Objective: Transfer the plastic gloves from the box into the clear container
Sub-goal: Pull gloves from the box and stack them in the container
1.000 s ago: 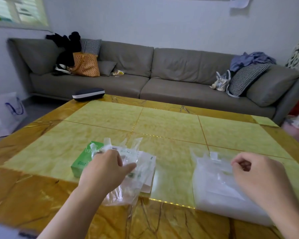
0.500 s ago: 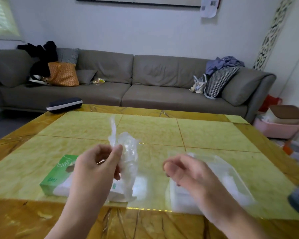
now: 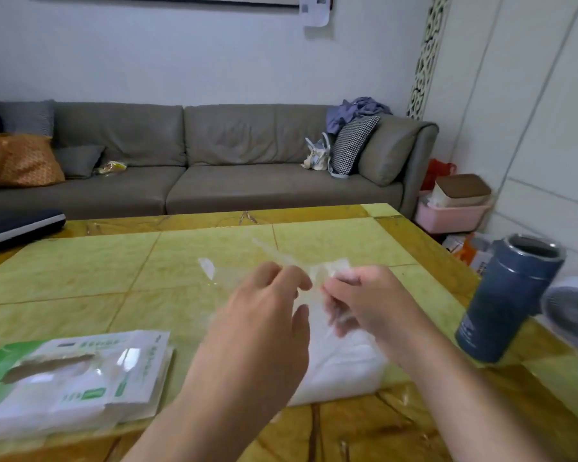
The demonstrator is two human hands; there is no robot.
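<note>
A thin clear plastic glove (image 3: 317, 278) hangs in the air between my two hands, above the clear container (image 3: 344, 368). My left hand (image 3: 264, 321) pinches its left side with fingertips and thumb. My right hand (image 3: 361, 301) grips its right side with curled fingers. The glove is blurred and its fingers point up and left. The clear container lies on the table under my hands and holds a white stack of gloves. The green-and-white glove box (image 3: 70, 378) lies flat at the lower left with its torn slot facing up.
A dark blue cylindrical tin (image 3: 504, 298) stands at the table's right edge, next to a small white fan (image 3: 571, 315). A dark flat case (image 3: 17, 225) lies at the far left corner. A grey sofa (image 3: 214, 161) runs behind the yellow-green table (image 3: 80, 271).
My left hand lifted a glove out of the box and carried it right, over the container. My right hand came up and took hold of it. The camera view swung right.
</note>
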